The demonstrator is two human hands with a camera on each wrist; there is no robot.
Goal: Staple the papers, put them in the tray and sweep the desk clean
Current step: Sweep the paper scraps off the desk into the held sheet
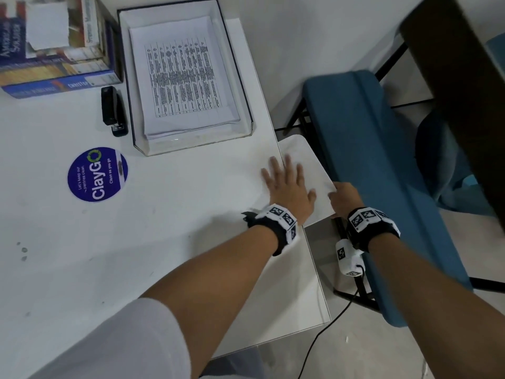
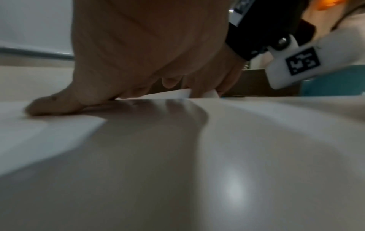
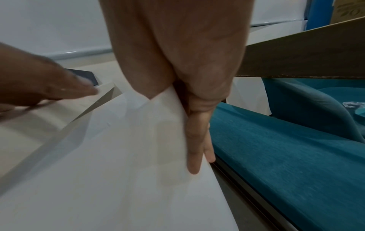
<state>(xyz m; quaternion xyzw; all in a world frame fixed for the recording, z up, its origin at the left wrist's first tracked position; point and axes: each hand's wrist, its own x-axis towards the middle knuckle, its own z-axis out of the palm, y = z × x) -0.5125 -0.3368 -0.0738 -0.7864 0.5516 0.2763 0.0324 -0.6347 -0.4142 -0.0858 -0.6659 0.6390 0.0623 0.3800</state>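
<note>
My left hand (image 1: 287, 184) lies flat with fingers spread at the right edge of the white desk (image 1: 164, 228), fingertips reaching over onto a blank white sheet (image 1: 303, 154). My right hand (image 1: 345, 198) holds that sheet level just past the desk edge. In the right wrist view the thumb sits on top of the sheet (image 3: 128, 156) and the fingers (image 3: 197, 148) run under its edge. The left wrist view shows the left hand (image 2: 138, 62) pressed on the desk. Printed papers (image 1: 183, 77) lie in the black-edged tray (image 1: 196, 144). A black stapler (image 1: 113, 110) lies left of the tray.
A stack of books (image 1: 54, 50) stands at the back left, with a round blue sticker (image 1: 97, 173) on the desk in front of it. A blue bench (image 1: 382, 173) runs right of the desk, under a brown table (image 1: 464, 77). A black cable (image 1: 328, 324) hangs below.
</note>
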